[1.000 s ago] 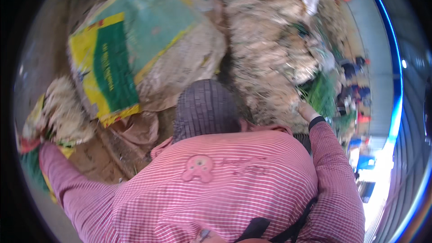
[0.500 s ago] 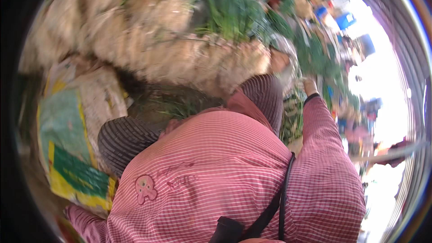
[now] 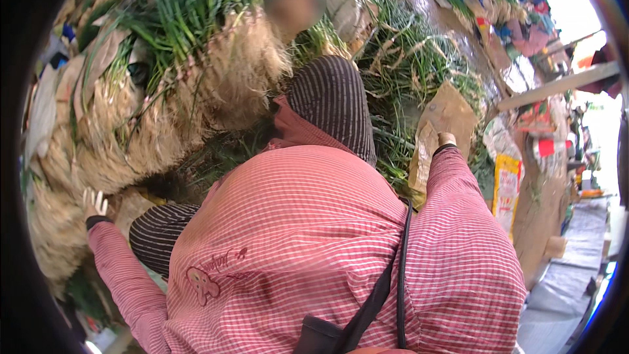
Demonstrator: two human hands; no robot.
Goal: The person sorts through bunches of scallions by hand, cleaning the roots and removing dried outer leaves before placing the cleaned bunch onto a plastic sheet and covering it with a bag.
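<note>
Two hands out: left hand spread wide on rooty scallion bundles at nine o'clock, bulky yet floppy; right hand grips light brown paper.

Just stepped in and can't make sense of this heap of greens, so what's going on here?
A person in a pink checked shirt stands among piled bundles of green onions. The left hand is spread open against the rooty ends of a bundle low on the left. The right hand touches a brown paper sack lying on loose greens. Neither hand plainly grips anything.
</note>
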